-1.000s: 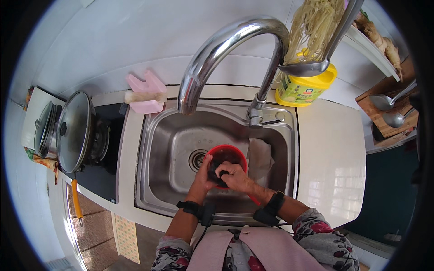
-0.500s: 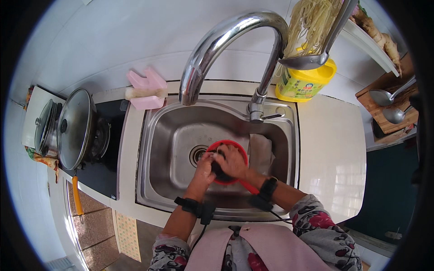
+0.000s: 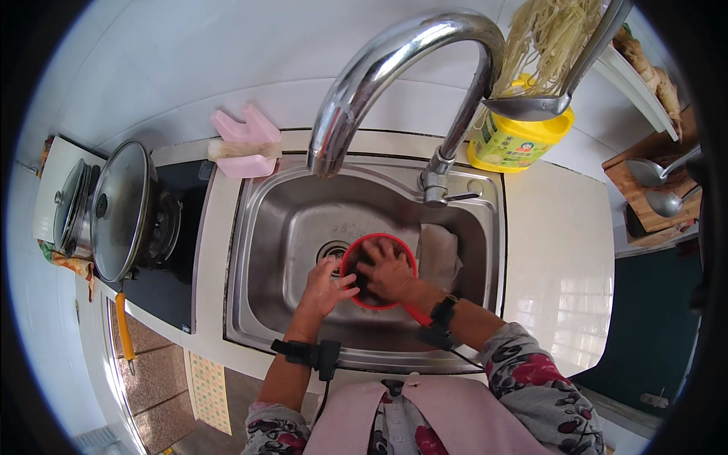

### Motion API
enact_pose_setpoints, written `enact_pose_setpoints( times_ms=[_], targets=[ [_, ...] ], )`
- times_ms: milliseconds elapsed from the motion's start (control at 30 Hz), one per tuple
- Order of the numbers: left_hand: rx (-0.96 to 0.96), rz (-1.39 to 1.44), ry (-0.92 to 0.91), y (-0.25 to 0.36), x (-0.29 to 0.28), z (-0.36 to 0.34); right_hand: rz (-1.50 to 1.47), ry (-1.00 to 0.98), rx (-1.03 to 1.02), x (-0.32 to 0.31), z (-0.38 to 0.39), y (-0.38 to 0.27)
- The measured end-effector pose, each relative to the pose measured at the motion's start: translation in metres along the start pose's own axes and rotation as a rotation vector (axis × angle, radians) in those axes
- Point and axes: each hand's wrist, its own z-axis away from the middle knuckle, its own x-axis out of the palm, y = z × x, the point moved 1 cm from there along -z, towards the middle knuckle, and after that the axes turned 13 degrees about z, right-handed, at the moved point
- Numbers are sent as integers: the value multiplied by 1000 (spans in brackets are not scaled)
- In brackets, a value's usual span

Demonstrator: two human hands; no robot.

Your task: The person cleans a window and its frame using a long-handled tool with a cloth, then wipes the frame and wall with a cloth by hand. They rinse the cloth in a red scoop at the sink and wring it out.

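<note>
A round red scoop [image 3: 413, 267] with a red handle stands in the steel sink, right of the drain. Dark stuff lies inside it; its kind I cannot make out. My right hand [image 3: 390, 277] reaches into the scoop from the right, fingers spread over the dark contents and slightly blurred. Beside the scoop's left rim is my left hand [image 3: 324, 290], open and holding nothing, its fingers apart. The scoop's handle runs under my right forearm and is partly hidden.
A tall chrome faucet [image 3: 364, 72] arches over the sink [image 3: 262, 250]. A pale cloth [image 3: 438, 258] lies at the sink's right. Behind stand a yellow jug [image 3: 516, 144] and a pink holder [image 3: 246, 144]. A lidded pan [image 3: 121, 212] sits on the stove; a ladle [image 3: 531, 108] hangs at upper right.
My left hand has drawn away from my right, leftward off the scoop, and its fingers have opened. My right hand has spread its fingers inside the scoop.
</note>
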Motion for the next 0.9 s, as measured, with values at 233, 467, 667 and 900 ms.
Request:
enact_pose_setpoints(
  times_ms=[233,467,667,900],
  targets=[
    [-109,91,99,-20,0,-2,-146,-399,71,43,-29,6],
    [-175,212,-170,-38,25,-10,-955,20,347,-28,2,11],
    [-135,324,-160,-33,35,-17,-1064,191,313,-46,-4,-10],
    [281,95,106,-37,47,-13,-998,304,573,-21,-21,10]
  ],
)
